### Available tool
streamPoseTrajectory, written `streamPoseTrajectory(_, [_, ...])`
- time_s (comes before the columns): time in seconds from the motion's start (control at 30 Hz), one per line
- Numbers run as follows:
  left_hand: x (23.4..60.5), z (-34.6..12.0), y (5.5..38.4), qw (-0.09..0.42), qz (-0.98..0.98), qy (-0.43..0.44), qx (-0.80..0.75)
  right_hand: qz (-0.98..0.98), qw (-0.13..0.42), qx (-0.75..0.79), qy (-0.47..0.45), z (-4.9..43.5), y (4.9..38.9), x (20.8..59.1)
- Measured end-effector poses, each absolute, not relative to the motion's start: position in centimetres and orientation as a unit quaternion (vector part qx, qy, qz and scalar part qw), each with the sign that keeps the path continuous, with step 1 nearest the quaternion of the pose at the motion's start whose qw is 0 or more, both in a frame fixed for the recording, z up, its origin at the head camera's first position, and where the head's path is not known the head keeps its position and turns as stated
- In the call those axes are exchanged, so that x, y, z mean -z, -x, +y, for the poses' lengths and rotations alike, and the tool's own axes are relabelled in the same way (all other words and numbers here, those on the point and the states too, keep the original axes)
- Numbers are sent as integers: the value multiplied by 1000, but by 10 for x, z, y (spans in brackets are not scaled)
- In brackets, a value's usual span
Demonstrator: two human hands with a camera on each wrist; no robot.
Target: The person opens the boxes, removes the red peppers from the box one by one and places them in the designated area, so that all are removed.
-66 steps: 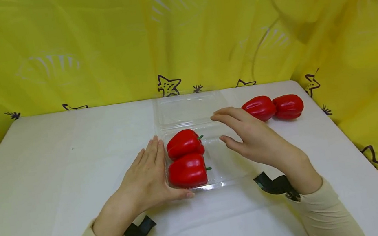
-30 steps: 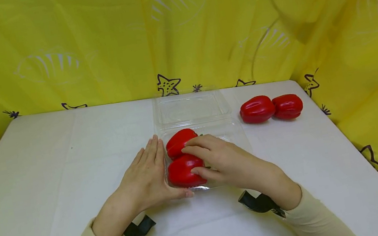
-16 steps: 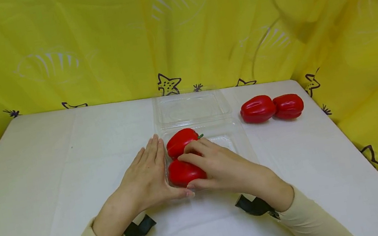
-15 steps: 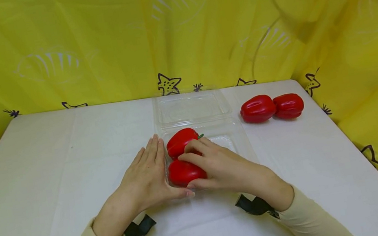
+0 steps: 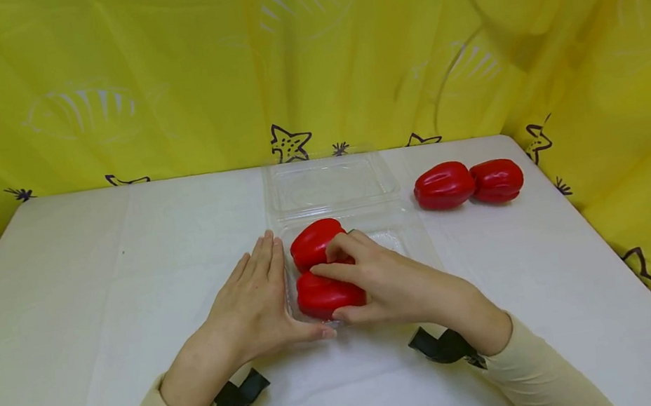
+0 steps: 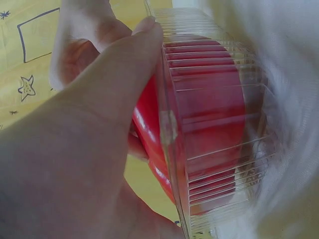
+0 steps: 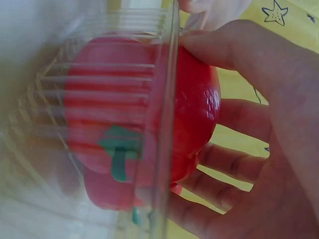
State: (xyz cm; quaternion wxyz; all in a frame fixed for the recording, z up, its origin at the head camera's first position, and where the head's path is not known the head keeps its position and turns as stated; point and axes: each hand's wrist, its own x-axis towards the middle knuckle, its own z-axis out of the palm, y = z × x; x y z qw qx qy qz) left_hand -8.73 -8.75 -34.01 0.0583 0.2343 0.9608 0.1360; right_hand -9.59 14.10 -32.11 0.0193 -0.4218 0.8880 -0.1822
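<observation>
Two red bell peppers lie side by side in the left part of a clear plastic clamshell box [image 5: 420, 234]. My right hand [image 5: 392, 281] grips the near bell pepper [image 5: 324, 294], thumb on its near side and fingers curled over its far side, by the far bell pepper [image 5: 314, 244]. Green stems show through the ribbed wall in the right wrist view. My left hand [image 5: 252, 307] lies with straight fingers along the box's left side, its thumb at the front rim. In the left wrist view the near pepper [image 6: 209, 114] shows through the clear wall.
The box's clear lid [image 5: 329, 184] lies folded back on the white table [image 5: 92, 304]. Two more red bell peppers, one on the left [image 5: 443, 186] and one on the right [image 5: 497, 181], touch each other at the back right. A yellow printed curtain [image 5: 184, 76] hangs behind.
My right hand came from the right onto the peppers and took hold of the near one. Both peppers have since shifted slightly right. My left hand has stayed at the box's side.
</observation>
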Motion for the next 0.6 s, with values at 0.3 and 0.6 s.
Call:
streamPoseTrajectory(0.3, [340,-87,87,65,961,-231,-138,893,26,178,413,147,96,318])
streamPoseTrajectory(0.6, [340,-86,87,74,960,-233,-137,896,60,164,408,149,95,314])
